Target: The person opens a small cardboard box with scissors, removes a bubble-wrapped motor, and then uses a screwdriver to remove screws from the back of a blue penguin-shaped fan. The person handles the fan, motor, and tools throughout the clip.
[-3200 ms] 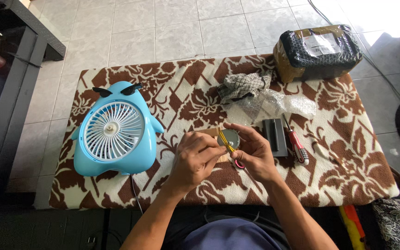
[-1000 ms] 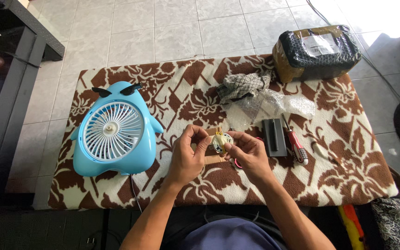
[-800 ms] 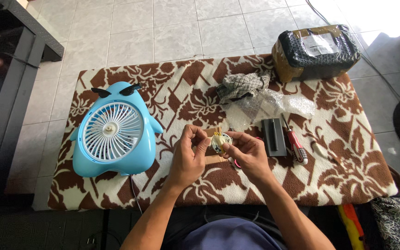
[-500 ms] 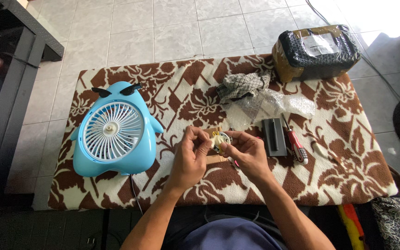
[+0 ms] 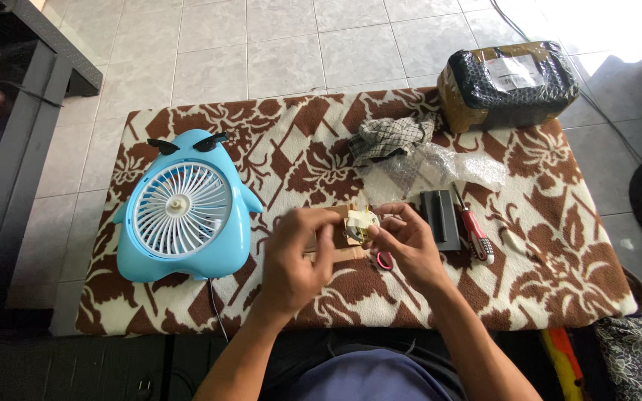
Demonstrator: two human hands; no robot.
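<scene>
Nearest us, our left hand point(image 5: 299, 256) and right hand point(image 5: 409, 249) meet over the front middle of the tabletop point(image 5: 581, 297), which wears a brown and cream flowered cloth. Between them we hold a small cream part point(image 5: 360, 220) on a tan board point(image 5: 347, 230): the left fingers point(image 5: 328, 234) are clenched on the board's left side, and the right fingers point(image 5: 389, 223) pinch the part from the right. A red ring handle point(image 5: 384, 261) peeks out just under the right hand.

Just right of that hand lie a dark grey block point(image 5: 440, 219) and a red screwdriver point(image 5: 475, 232), side by side. At the left, well apart, a blue fan point(image 5: 182, 215) lies face up.

Farther back sit crumpled clear plastic point(image 5: 440, 167) and a checked cloth point(image 5: 391, 136), touching. At the far right corner rests 1 black wrapped parcel point(image 5: 510, 82).
</scene>
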